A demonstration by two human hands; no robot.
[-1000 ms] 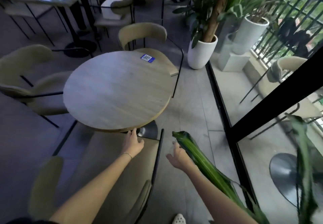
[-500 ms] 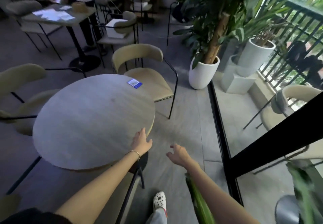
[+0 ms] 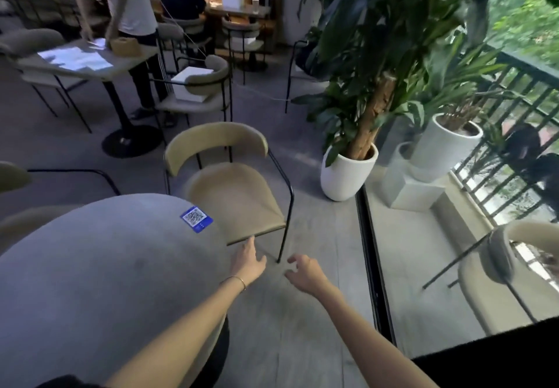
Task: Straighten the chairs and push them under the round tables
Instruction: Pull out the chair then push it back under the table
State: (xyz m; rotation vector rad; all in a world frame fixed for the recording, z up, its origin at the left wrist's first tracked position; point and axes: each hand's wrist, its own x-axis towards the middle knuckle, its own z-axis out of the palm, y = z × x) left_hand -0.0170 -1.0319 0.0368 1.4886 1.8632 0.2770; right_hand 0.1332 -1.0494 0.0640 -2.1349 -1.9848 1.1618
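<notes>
A round grey-wood table (image 3: 90, 281) fills the lower left, with a blue QR sticker (image 3: 196, 217) near its far edge. A beige chair (image 3: 233, 194) with a curved backrest and thin black legs stands at the table's far right side, turned at an angle, its seat mostly out from under the top. My left hand (image 3: 249, 262) reaches past the table edge, just short of the seat's front corner, fingers apart and empty. My right hand (image 3: 304, 272) hovers open over the floor beside the chair's front leg. Another beige chair (image 3: 12, 176) shows at the left edge.
A large plant in a white pot (image 3: 348, 173) stands right of the chair. A black floor track and glass wall (image 3: 375, 266) run along the right, with a chair (image 3: 514, 254) behind them. Farther back are a table (image 3: 90, 61), a chair holding a white box (image 3: 193, 85), and people.
I have moved forward around the table. My left hand left the table edge and both hands now reach toward the far chair, which has come much closer.
</notes>
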